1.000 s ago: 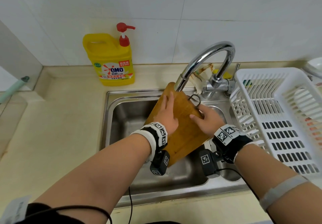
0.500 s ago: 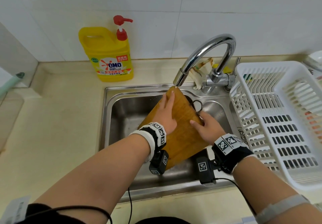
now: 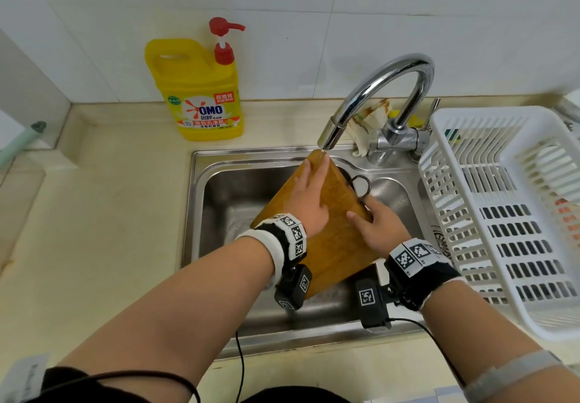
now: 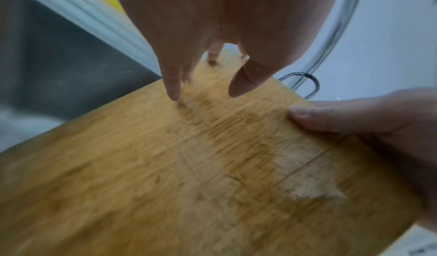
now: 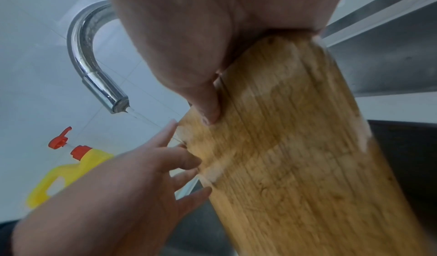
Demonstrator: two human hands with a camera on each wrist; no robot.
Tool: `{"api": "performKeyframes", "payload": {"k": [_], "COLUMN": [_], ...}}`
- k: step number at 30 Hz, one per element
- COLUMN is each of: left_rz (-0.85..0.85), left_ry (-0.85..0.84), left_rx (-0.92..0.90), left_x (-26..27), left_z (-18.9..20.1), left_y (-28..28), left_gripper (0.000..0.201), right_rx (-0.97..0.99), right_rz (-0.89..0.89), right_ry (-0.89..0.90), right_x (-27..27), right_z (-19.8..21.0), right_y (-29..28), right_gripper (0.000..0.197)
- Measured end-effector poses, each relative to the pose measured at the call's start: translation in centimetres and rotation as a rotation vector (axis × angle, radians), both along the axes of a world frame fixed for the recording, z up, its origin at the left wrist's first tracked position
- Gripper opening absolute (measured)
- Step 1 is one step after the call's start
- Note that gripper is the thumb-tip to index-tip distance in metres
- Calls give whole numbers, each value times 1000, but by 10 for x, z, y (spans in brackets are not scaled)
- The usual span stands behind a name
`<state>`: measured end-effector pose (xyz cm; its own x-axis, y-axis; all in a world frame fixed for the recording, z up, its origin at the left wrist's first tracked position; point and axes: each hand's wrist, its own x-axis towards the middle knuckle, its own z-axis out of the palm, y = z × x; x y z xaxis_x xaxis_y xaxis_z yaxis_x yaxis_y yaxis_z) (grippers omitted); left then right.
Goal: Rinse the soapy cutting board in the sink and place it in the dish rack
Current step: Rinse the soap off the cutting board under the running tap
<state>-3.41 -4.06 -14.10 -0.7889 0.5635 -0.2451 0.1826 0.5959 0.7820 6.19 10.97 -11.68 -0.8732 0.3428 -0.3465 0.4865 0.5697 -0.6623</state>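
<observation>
A wooden cutting board with a metal hanging loop leans tilted in the steel sink, its top corner under the tap's spout. Water runs from the spout onto the board's top. My left hand lies flat on the board's face with straight fingers reaching to the wet top edge. My right hand grips the board's right edge, thumb on the face. Pale soap patches show on the wood. The white dish rack stands to the right.
A yellow detergent bottle with a red pump stands on the counter behind the sink's left corner. A crumpled cloth lies behind the tap base. The tiled wall is close behind. The rack's left wall nearly touches the sink's right rim.
The board has sunk lower beneath the spout, and water now lands on its top corner. My left hand has slid up the face toward that edge. My right hand keeps its grip.
</observation>
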Motion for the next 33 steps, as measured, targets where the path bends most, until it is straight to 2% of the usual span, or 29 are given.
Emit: {"api": "performKeyframes", "payload": {"k": [3,9,12,17,20,25,29,33], "left_rz": [6,56,128,190,180,146,197,76], "left_ry": [-43,-421,-506,-301,-208,-131,21,192], "left_rx": [-33,-244,-215,-52,-39,-54,-3,-36], "left_x": [0,11,16,5,-2,-12,-34,-44], "left_z": [-8,-49,-43,-17,-10,-8,14,31], "left_y": [-3,-43,-46,-30,-29,-38,-42,-43], "left_gripper": [116,107,103,108,105,102,100,92], "right_rx": [-5,28,56,91,93,119,168,168], "right_rz": [-15,1,32,92,137,173,232,273], "right_ry": [-3,4,-7,-2,16,10,-24,-34], "right_x": [-2,-16,-22,-33,-37,-41,-45,-47], "right_z": [1,3,8,18,24,33,43,49], "right_y": [1,4,2,1,2,8,9,11], "right_gripper": [37,50,52,40,32,34,36,36]}}
